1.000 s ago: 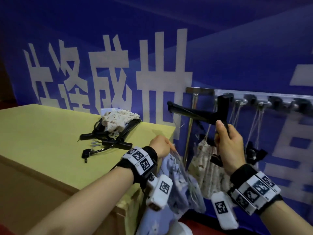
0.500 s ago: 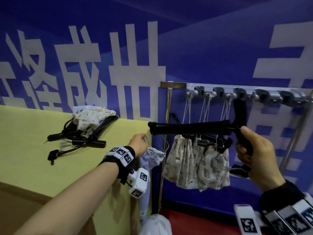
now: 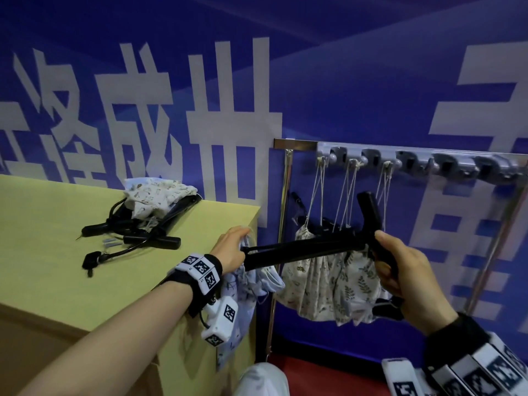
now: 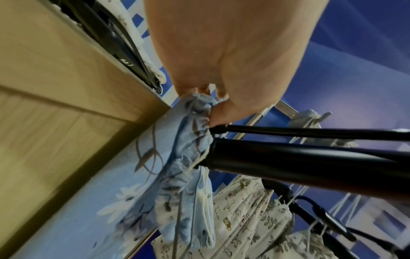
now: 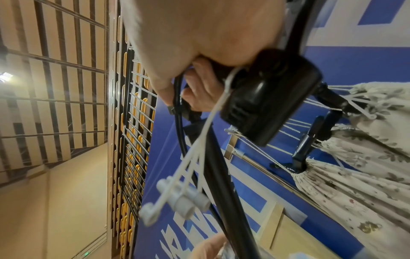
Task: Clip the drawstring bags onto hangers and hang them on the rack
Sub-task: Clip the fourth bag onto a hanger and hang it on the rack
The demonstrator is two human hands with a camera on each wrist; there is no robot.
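My left hand (image 3: 231,247) pinches the gathered top of a light blue flowered drawstring bag (image 3: 243,298), which hangs down beside the table corner. In the left wrist view the blue bag (image 4: 186,157) meets the end of a black hanger (image 4: 299,157). My right hand (image 3: 400,270) grips the black hanger (image 3: 308,250) at its hook end, holding it nearly level with its left end at the bag's top. The rack (image 3: 428,161) behind carries several white leaf-print bags (image 3: 331,284) hung by their strings.
On the yellow table (image 3: 57,252) at left lie spare black hangers (image 3: 137,232) and a white printed bag (image 3: 157,192). A blue banner wall stands behind. The rack's right hooks (image 3: 485,167) are bare. Its chrome post (image 3: 281,224) rises close to the table's edge.
The view swung right toward the rack. My right hand lowered the hanger and tilted its left end down to the blue bag's top in my left hand.
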